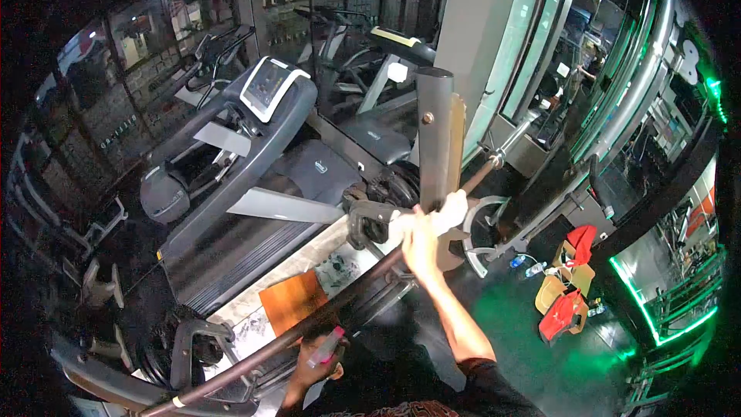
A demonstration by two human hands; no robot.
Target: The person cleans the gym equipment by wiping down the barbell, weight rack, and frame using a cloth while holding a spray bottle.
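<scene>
The right hand [422, 247] has its fingers pressed on a white cloth [451, 212], which lies against the long bar [355, 286]. At seven o'clock from it, the left hand [307, 371] is wrapped around a clear and pink bottle [327, 346]. Near the cloth, toward twelve o'clock, stands a dark post [434, 135]. Farther, a treadmill [270, 156] is at ten o'clock, and a red bag [562, 315] at four.

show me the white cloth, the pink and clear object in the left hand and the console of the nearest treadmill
White cloth [450, 214]: head view, on its end toward the picture's right.
Pink and clear object [325, 347]: head view, on its middle.
Treadmill console [270, 88]: head view, on its dark panel.
</scene>
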